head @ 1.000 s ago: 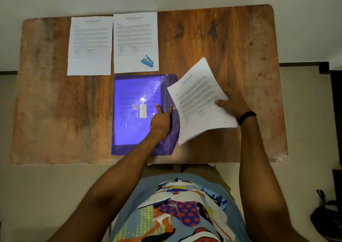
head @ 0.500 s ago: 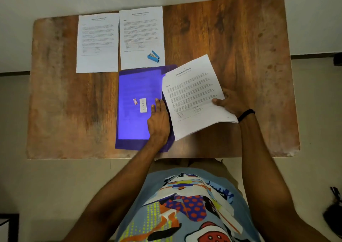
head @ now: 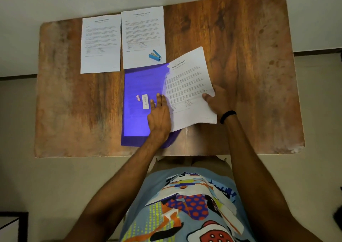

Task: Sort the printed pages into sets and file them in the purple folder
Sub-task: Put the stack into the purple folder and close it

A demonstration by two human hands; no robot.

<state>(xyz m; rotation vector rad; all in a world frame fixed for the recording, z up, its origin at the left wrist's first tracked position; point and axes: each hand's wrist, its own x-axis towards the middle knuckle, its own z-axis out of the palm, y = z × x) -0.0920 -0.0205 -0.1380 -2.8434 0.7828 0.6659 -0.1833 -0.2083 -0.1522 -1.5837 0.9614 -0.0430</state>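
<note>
A translucent purple folder (head: 140, 86) lies flat at the table's middle, with printed sheets showing faintly through it. My left hand (head: 159, 115) rests on its right part, fingers straight and pointing away from me. My right hand (head: 215, 101) grips the right edge of a stapled-looking set of printed pages (head: 187, 92), tilted clockwise. The set's left edge lies under the folder's purple cover near the top. Two other page sets (head: 100, 44) (head: 142, 32) lie side by side at the table's far edge.
A small blue stapler (head: 155, 56) sits on the lower right corner of the right-hand far page set, just beyond the folder. The wooden table (head: 249, 66) has bare surface on its right and left parts. A white label (head: 145, 101) is stuck on the folder.
My right hand has slid the page set leftward, and its left edge has gone under the folder's cover. My left hand has flattened on the folder.
</note>
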